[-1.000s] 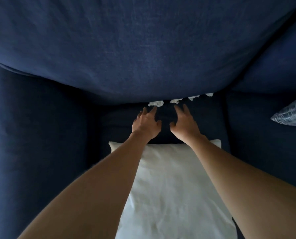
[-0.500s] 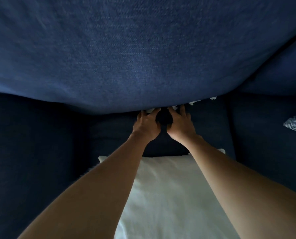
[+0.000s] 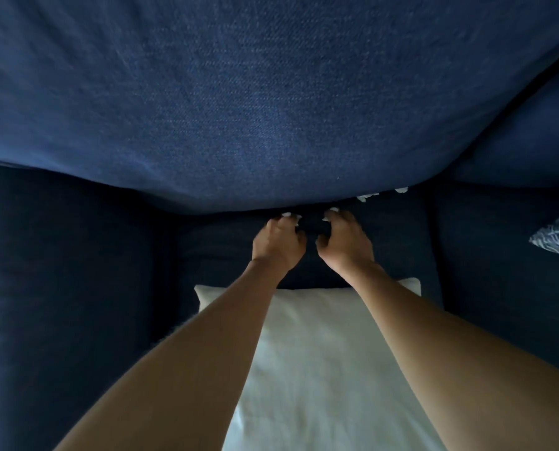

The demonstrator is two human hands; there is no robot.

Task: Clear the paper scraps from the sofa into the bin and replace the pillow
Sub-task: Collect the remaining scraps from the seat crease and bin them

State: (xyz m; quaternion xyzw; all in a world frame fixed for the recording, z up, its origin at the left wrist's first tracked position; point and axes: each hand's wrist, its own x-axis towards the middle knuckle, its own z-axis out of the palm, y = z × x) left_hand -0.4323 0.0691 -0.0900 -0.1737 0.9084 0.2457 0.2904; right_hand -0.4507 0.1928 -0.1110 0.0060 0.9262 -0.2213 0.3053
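Small white paper scraps lie along the crease where the dark blue sofa seat (image 3: 398,242) meets the bulging back cushion (image 3: 271,109). My left hand (image 3: 278,244) has its fingers curled onto one scrap (image 3: 289,216) at the crease. Beside it, my right hand (image 3: 345,244) curls onto another scrap (image 3: 332,210). Two more scraps (image 3: 366,197) (image 3: 401,190) peek from under the cushion to the right. A white pillow (image 3: 320,359) lies on the seat beneath my forearms.
The sofa's armrest (image 3: 60,288) rises at the left. A blue-and-white patterned cushion (image 3: 558,239) shows at the right edge, on the adjoining seat (image 3: 499,271). No bin is in view.
Both hands went from spread open to the crease, met there, then drew slightly apart with fingers curled on scraps. The view leaned closer to the back cushion.
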